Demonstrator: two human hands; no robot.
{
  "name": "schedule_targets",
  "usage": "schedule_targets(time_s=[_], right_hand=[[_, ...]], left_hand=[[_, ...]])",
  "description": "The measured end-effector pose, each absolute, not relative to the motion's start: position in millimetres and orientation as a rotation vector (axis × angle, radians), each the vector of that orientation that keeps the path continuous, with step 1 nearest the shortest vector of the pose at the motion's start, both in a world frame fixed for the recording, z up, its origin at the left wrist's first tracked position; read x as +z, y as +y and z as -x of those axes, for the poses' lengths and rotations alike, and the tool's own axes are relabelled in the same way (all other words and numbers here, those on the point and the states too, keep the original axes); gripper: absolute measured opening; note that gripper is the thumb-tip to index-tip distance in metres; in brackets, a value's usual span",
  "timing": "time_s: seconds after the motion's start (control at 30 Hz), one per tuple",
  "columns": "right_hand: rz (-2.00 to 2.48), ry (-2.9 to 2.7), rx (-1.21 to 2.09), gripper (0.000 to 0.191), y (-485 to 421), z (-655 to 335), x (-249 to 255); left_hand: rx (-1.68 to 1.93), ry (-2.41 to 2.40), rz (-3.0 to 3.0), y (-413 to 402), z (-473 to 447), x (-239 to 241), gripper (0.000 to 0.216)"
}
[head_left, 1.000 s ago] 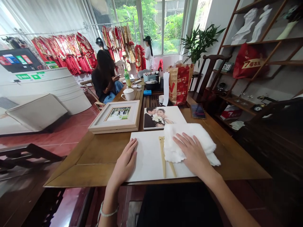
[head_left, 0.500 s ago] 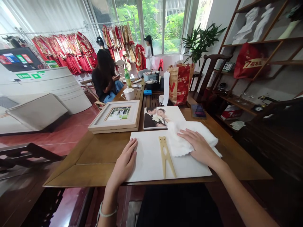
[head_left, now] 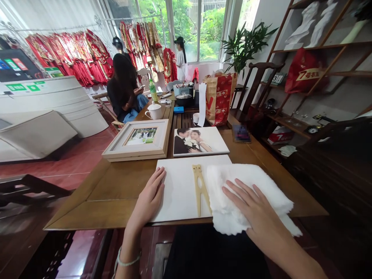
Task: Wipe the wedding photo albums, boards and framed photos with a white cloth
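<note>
A white board (head_left: 180,190) lies flat on the wooden table (head_left: 116,197) in front of me. My left hand (head_left: 148,199) rests flat on its left edge, fingers together and stretched out. My right hand (head_left: 251,207) presses flat, fingers spread, on a fluffy white cloth (head_left: 247,193) that covers the board's right part and hangs over the near table edge. A tan wooden stand piece (head_left: 200,188) lies on the board between my hands, its right leg partly under the cloth.
Behind the board lie a framed photo (head_left: 138,139) and an unframed photo print (head_left: 199,140). Further back stand a white teapot (head_left: 154,111), a red gift bag (head_left: 218,99) and small items. A person (head_left: 123,91) sits at the left; others stand by the red garments.
My right hand has pulled the cloth toward me and to the near right corner, off the photo print. The view has shifted slightly left. My left hand stays on the board.
</note>
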State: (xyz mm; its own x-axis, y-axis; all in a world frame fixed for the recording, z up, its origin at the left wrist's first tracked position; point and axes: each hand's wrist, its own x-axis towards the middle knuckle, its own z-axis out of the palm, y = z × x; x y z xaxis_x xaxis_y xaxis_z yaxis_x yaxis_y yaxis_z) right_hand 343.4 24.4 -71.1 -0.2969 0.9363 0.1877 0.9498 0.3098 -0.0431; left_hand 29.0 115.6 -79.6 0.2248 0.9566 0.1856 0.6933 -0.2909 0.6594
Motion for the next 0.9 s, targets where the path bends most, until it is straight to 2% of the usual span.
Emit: schedule_targets(time_s=[0.4,0.5,0.73,0.9], right_hand=[[1.883,-2.186,0.085,0.078,115.7,-336.9,-55.3],[1.884,-2.223,0.035,0.081,103.8,-335.7,-57.0],[1.786,-2.376,-0.091,0.102,24.7,-329.9,-64.4],[1.791,-2.422,-0.079,0.098,30.5,-330.9,-59.8]], left_hand=[[0.798,1.506,-2.085,117.2,-26.2,-82.6,0.049],[0.804,1.506,-2.087,117.1,-25.7,-83.1,0.049],[0.796,1.512,-2.099,116.9,-27.8,-80.6,0.048],[0.802,1.518,-2.1,117.8,-27.3,-81.1,0.047]])
